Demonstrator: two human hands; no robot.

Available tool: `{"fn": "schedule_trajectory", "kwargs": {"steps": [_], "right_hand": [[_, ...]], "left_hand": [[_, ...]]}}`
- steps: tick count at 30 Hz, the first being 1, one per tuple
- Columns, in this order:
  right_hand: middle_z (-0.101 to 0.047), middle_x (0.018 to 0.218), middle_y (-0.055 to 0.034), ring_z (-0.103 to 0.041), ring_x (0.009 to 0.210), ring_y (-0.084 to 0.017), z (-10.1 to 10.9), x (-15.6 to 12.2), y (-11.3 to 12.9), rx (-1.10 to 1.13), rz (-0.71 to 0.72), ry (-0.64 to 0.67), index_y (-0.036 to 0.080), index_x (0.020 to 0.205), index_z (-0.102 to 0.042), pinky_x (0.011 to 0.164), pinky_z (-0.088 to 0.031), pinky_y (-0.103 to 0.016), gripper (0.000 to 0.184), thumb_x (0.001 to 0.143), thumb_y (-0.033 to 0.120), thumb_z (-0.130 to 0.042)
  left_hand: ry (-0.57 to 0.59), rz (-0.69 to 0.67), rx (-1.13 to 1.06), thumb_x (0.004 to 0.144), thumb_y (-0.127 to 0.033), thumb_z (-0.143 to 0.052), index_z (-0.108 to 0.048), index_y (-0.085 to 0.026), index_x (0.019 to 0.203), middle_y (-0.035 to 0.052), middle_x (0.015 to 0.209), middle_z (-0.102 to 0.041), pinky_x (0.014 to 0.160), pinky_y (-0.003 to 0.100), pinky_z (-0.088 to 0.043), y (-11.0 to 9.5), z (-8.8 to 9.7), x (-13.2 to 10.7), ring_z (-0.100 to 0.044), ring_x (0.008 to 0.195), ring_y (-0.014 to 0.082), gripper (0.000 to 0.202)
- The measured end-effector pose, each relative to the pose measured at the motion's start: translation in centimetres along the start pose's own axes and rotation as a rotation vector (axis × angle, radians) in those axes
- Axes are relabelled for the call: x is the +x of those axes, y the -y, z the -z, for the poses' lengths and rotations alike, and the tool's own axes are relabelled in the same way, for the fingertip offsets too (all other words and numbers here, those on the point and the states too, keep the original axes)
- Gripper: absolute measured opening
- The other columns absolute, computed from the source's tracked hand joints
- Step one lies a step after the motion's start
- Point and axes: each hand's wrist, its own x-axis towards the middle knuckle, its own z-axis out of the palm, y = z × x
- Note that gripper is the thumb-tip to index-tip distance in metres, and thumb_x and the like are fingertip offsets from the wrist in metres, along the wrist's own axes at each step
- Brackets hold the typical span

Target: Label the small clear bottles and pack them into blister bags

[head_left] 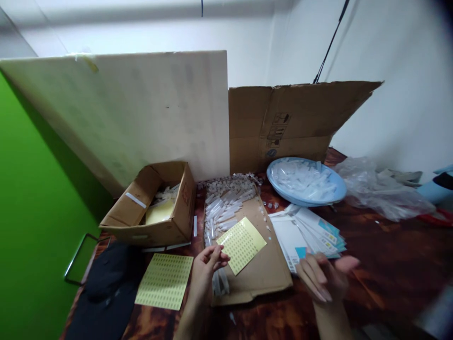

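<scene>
My left hand [211, 260] pinches the left corner of a yellow sticker sheet [244, 243] printed with rows of small marks, held above a flat piece of cardboard [262, 278]. On that cardboard lie many small clear plastic pieces [224, 208]. My right hand [325, 276] is raised and slightly blurred, its fingers apart with nothing in them. Just behind it is a fanned stack of white and blue printed packets [307, 231]. A second yellow sticker sheet [164, 282] lies flat on the table, left of my left hand.
An open cardboard box [148, 231] at the left holds plastic pieces and yellow paper. A blue basin [300, 198] heaped with clear pieces stands at the back right, beside a crumpled plastic bag [385, 193]. Black cloth [106, 293] covers the left corner. Upright cardboard [283, 113] borders the back.
</scene>
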Motion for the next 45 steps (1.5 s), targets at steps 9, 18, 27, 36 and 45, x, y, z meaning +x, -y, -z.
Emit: {"fn": "schedule_trajectory", "kwargs": {"steps": [9, 18, 27, 36, 45], "right_hand": [[-0.064, 0.069, -0.0031, -0.05, 0.054, -0.014, -1.5, 3.9, 1.3, -0.522, 0.006, -0.139, 0.017, 0.088, -0.076, 0.049, -0.04, -0.026, 0.032, 0.079, 0.048, -0.077], [-0.071, 0.073, -0.0022, -0.062, 0.069, -0.019, -6.9, 11.1, -2.4, -1.077, 0.195, 0.261, 0.019, 0.079, -0.075, 0.065, -0.046, -0.029, 0.017, 0.084, 0.035, -0.072], [-0.069, 0.094, -0.0019, -0.066, 0.083, -0.017, -10.5, 16.1, -9.8, -1.077, 0.2, 0.504, 0.015, 0.092, -0.067, 0.078, -0.055, -0.036, 0.018, 0.094, 0.033, -0.064], [-0.068, 0.09, -0.0021, -0.06, 0.076, -0.018, -6.9, 14.3, -2.7, -0.781, 0.223, 0.14, 0.021, 0.102, -0.072, 0.073, -0.048, -0.031, 0.031, 0.08, 0.043, -0.073], [-0.061, 0.081, 0.0026, -0.048, 0.055, -0.009, -2.9, 5.5, -0.9, -0.241, 0.132, -0.152, 0.027, 0.103, -0.066, 0.053, -0.042, -0.023, 0.023, 0.085, 0.039, -0.073]], "left_hand": [[0.035, -0.236, 0.368, 0.082, -0.046, -0.072, -0.075, -0.017, 0.082, 0.0063, 0.076, -0.074, 0.071, 0.028, -0.053, -0.3, 0.3, 0.7, -0.069, 0.078, 0.0237, 0.029], [0.075, -0.429, 0.762, 0.087, -0.034, -0.064, -0.075, -0.022, 0.094, 0.0084, 0.095, -0.075, 0.078, 0.033, -0.05, -0.9, 1.3, 2.5, -0.067, 0.089, 0.0274, 0.018], [0.077, -0.5, 0.852, 0.091, -0.027, -0.056, -0.071, -0.024, 0.096, 0.0087, 0.101, -0.071, 0.089, 0.036, -0.046, -0.4, 2.3, 2.3, -0.064, 0.099, 0.028, 0.016], [0.037, -0.458, 1.085, 0.079, -0.033, -0.072, -0.062, -0.016, 0.119, 0.0178, 0.118, -0.066, 0.097, 0.048, -0.039, 1.2, -0.1, 4.7, -0.057, 0.115, 0.0377, 0.045], [0.224, -0.44, 0.816, 0.091, -0.027, -0.056, -0.067, -0.02, 0.119, 0.0107, 0.118, -0.072, 0.098, 0.037, -0.045, 0.5, -0.7, 6.6, -0.064, 0.111, 0.027, 0.03]]}}
